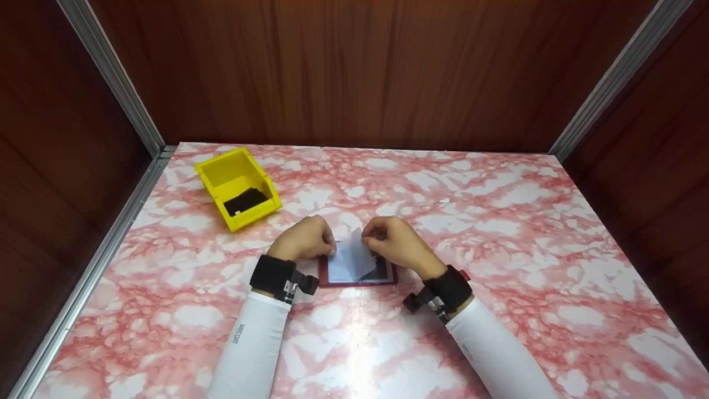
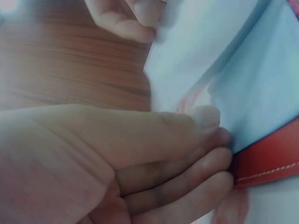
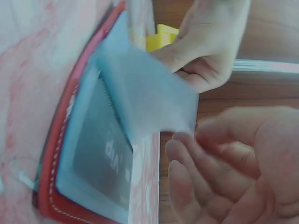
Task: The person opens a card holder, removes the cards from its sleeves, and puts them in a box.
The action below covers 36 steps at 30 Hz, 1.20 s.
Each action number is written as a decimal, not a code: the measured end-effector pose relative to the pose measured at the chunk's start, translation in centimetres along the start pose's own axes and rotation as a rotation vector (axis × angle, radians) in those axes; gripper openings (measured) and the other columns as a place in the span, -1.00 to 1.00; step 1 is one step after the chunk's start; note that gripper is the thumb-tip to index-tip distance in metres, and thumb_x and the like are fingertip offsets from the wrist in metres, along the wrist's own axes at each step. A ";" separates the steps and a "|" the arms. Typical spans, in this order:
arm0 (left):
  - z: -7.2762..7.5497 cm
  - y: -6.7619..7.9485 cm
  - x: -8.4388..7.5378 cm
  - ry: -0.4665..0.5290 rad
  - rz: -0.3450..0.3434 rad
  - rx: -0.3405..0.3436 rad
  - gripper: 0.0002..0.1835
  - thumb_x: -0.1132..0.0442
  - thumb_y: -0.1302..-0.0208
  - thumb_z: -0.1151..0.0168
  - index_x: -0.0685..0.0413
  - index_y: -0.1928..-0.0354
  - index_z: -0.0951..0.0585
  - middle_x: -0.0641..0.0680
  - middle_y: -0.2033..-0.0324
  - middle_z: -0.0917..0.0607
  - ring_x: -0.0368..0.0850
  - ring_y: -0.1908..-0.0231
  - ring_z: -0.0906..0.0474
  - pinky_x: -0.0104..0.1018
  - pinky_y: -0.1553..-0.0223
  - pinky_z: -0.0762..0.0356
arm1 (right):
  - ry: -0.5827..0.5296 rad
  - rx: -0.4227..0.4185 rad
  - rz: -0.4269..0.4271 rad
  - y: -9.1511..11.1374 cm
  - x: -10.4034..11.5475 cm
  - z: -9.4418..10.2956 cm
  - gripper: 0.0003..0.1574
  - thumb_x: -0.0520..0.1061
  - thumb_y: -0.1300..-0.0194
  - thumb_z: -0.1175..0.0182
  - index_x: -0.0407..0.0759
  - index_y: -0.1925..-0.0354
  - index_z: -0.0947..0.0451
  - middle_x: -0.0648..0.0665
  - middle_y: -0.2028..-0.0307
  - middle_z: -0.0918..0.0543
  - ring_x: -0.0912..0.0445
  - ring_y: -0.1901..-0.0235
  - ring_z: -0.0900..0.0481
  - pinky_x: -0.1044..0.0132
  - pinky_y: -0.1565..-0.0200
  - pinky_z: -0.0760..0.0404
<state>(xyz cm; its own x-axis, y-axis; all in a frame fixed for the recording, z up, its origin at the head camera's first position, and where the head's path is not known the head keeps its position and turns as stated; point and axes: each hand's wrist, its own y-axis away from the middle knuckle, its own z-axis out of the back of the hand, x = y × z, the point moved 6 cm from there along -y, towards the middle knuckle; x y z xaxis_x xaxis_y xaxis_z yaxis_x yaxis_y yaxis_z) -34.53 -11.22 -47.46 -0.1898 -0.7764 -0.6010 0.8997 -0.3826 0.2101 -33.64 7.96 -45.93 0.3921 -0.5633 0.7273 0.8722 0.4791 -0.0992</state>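
Observation:
A red card holder (image 1: 359, 285) with white stitching lies opened on the table, its clear plastic sleeves showing. My right hand (image 1: 396, 244) pinches the free edge of one sleeve page (image 3: 149, 93), which stands lifted and bent above the rest. Beneath it, a dark card (image 3: 100, 149) with "VIP" lettering sits in another sleeve. My left hand (image 1: 304, 238) grips the far left corner of the holder, thumb and curled fingers at the red cover (image 2: 266, 161) and the bluish sleeves. Its fingertips are partly hidden in the head view.
Left of the hands, a yellow bin (image 1: 257, 213) stands on the marbled red-and-white table (image 1: 526, 266), with black cards (image 1: 246, 200) inside. Dark wood panels (image 1: 354, 72) with metal edge posts enclose the back and sides.

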 end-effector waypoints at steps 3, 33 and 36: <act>0.2 0.2 0.3 0.015 0.036 -0.005 -0.96 0.32 -0.27 -0.48 0.11 0.32 -0.85 -0.09 0.49 -0.67 -0.17 0.39 -0.49 -0.37 0.32 -0.40 | -0.094 -0.026 -0.097 0.1 -0.5 0.4 -0.85 -0.28 -0.39 -0.24 -0.29 0.13 -0.72 -0.28 0.32 -0.83 0.19 0.45 -0.66 0.39 0.38 -0.64; 1.5 1.1 -1.2 -0.032 0.029 -0.028 -0.90 0.24 -0.38 -0.46 0.11 0.26 -0.85 0.05 0.32 -0.83 -0.16 0.34 -0.56 -0.35 0.26 -0.48 | 0.240 0.324 0.157 1.0 1.1 -1.7 -0.78 -0.24 -0.42 -0.41 -0.18 -0.01 -0.84 -0.12 0.00 -0.88 0.06 -0.05 -0.80 0.12 -0.16 -0.76; 1.0 1.0 -2.0 -0.033 -0.004 -0.027 -0.92 0.26 -0.36 -0.47 0.10 0.28 -0.84 0.04 0.34 -0.82 -0.17 0.36 -0.56 -0.35 0.26 -0.49 | 0.269 0.266 0.093 0.9 0.6 -0.3 -0.78 -0.26 -0.36 -0.45 -0.19 0.02 -0.84 -0.14 0.04 -0.88 0.04 0.03 -0.79 0.06 -0.10 -0.76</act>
<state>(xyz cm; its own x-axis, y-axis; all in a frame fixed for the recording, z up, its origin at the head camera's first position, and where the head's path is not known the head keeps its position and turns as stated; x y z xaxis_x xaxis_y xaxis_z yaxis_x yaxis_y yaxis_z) -33.63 -10.55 -45.30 -0.2062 -0.7911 -0.5758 0.9092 -0.3725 0.1861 -32.50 7.84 -45.83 0.5592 -0.6489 0.5159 0.7370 0.6741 0.0491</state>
